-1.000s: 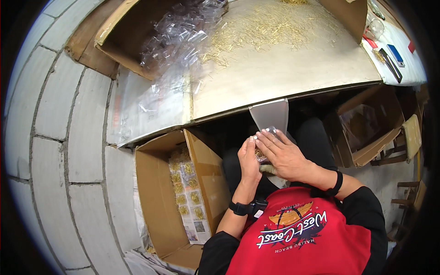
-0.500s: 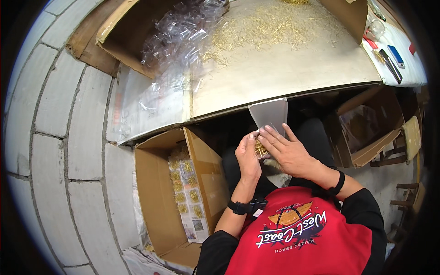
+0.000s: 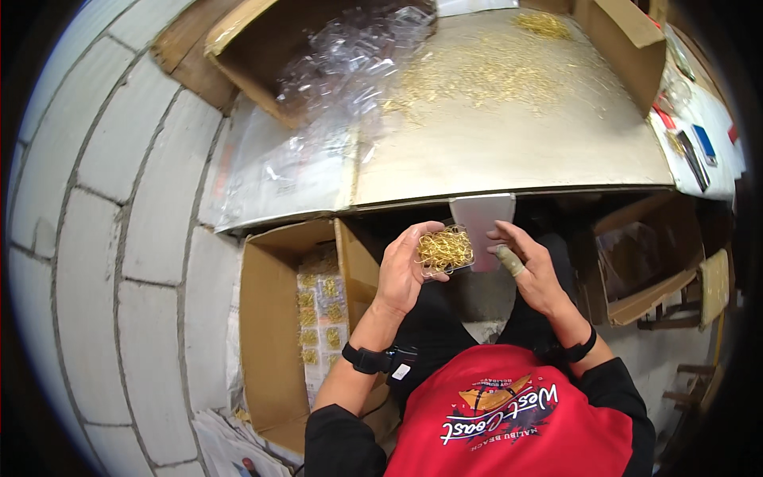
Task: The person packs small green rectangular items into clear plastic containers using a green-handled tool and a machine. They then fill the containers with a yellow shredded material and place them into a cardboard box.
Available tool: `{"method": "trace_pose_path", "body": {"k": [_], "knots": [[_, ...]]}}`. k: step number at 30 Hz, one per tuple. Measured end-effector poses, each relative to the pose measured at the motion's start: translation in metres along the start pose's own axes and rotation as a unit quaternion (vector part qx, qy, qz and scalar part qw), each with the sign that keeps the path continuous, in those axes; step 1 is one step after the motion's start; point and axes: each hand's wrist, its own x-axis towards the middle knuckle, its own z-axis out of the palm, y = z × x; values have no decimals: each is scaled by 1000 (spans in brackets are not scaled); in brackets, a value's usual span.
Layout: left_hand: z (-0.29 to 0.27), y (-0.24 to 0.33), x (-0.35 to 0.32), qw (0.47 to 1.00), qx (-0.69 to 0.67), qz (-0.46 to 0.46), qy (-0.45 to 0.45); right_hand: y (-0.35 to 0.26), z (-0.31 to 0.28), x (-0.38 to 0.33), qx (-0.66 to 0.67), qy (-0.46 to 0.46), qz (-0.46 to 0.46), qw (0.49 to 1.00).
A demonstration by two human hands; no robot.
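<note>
A small clear plastic box (image 3: 471, 260) heaped with thin gold wire hooks (image 3: 445, 248) rests in my left hand (image 3: 404, 270), whose fingers are wrapped round its side. To the right, apart from the box, my right hand (image 3: 534, 270) has its fingers spread and slightly bent, with nothing seen in them. One of its digits wears a beige cover (image 3: 509, 259). A pale flat strip (image 3: 483, 215) juts from under the table edge between my hands, behind the box.
The table (image 3: 509, 155) bears scattered gold hooks, a denser pile (image 3: 544, 25) and many clear plastic boxes (image 3: 350, 71) spilling from a carton. Filled boxes (image 3: 321, 310) lie in a cardboard carton (image 3: 274, 342) at left. Another carton (image 3: 648, 262) and a stool (image 3: 713, 290) stand at right.
My hands have parted: the right one has come off the box and moved right. The heaped hooks in the box now show fully. The whole view has shifted a little.
</note>
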Motion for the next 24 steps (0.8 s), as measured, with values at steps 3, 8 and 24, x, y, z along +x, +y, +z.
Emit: {"method": "trace_pose_path", "body": {"k": [3, 8, 24], "knots": [[-9, 12, -8, 1000, -2, 4, 15, -5, 8, 2, 37, -8, 3, 999], [-14, 18, -24, 994, -101, -15, -38, -34, 31, 18, -135, -50, -175, 974], [-8, -7, -39, 999, -34, -24, 19, -18, 67, 15, 4, -62, -47, 997]]}}
